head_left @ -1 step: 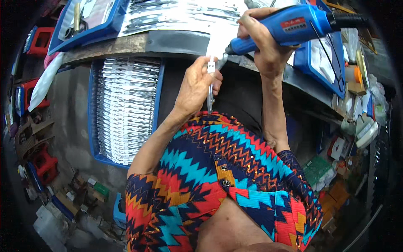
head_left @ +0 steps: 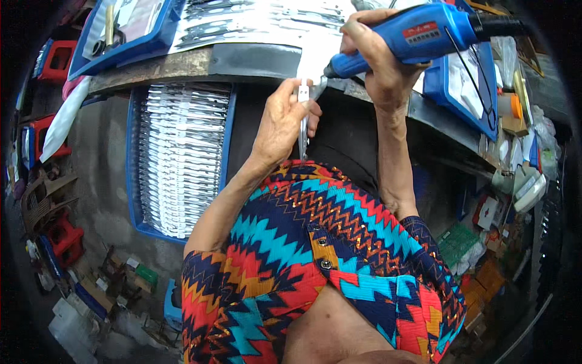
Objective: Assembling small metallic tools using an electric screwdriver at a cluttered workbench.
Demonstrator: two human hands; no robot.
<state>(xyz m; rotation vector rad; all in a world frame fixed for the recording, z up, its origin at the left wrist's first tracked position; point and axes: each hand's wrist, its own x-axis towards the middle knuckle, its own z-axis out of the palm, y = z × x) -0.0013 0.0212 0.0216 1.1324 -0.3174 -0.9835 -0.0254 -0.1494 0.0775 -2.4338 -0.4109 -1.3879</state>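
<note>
My left hand (head_left: pixel 276 127) is closed round a narrow silver metal fitting (head_left: pixel 304 94), pinched upright between thumb and fingers just in front of the bench edge. The fitting's lower end reaches down toward my patterned shirt. In my right hand (head_left: pixel 388 70) is a blue electric screwdriver (head_left: pixel 418 36), its body lying across the palm and its nose pointing left at the fitting. The tip is close to the fitting's upper part; glare hides whether they touch.
Many similar metal fittings (head_left: pixel 260 21) lie in rows on the bench (head_left: pixel 254 60). Below its left part stands a blue bin (head_left: pixel 131 164) packed with more. Blue trays flank the work, one at left (head_left: pixel 160 39), another at right (head_left: pixel 438 91). A black cord (head_left: pixel 500 28) trails off the screwdriver.
</note>
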